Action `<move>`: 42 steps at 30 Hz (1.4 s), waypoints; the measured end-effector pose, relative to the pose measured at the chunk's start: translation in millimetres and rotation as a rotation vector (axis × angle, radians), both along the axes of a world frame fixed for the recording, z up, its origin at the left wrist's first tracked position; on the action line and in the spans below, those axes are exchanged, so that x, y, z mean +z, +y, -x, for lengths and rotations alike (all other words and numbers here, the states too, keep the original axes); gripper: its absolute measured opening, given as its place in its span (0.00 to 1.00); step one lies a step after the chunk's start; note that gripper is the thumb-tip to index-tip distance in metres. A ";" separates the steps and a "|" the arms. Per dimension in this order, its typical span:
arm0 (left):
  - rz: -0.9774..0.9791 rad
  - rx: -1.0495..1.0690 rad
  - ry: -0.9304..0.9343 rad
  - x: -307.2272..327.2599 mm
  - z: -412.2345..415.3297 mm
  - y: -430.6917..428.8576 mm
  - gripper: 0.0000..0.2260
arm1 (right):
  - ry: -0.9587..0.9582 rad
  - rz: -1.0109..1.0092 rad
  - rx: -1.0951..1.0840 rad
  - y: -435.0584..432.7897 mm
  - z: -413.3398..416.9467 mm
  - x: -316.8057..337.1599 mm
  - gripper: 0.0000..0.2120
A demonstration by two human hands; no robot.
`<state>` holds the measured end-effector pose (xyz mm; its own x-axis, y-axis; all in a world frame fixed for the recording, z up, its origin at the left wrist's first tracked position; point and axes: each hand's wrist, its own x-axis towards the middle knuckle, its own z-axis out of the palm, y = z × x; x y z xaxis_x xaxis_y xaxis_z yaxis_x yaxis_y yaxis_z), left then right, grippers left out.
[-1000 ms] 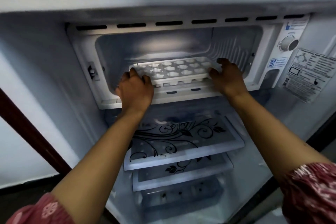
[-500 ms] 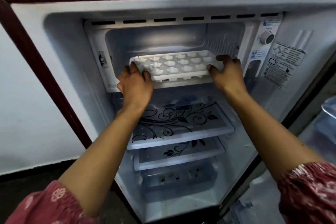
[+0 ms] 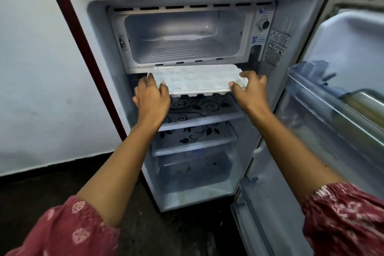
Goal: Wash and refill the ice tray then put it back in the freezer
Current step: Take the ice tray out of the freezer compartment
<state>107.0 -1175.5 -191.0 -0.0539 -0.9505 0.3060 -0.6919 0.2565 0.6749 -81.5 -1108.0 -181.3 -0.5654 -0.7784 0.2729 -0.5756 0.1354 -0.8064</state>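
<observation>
Open fridge (image 3: 97, 52): ice tray (image 3: 197, 81) just below freezer (image 3: 166, 27), left hand (image 3: 151, 97) and right hand (image 3: 252, 89) grip its ends. Light, stiff, likely slippery.

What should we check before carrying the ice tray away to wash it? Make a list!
1. Grip of left hand on tray: ok.
2. Grip of right hand on the other end: ok.
3. The tray fully out of the freezer: ok.
4. The tray roughly level: ok.
5. Ice left in the tray: cannot tell.
6. The door wide open, out of the way: ok.
</observation>
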 end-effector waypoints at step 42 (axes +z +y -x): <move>-0.180 -0.425 0.318 -49.5 -61.9 457.8 0.18 | -0.158 -0.333 -0.328 547.3 -87.0 -6.0 0.17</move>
<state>168.9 -717.7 -240.4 -0.3756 -0.9040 0.2043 -0.3079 0.3296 0.8925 5.5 -560.7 -187.4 -0.8095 -0.5829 -0.0699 -0.3333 0.5544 -0.7626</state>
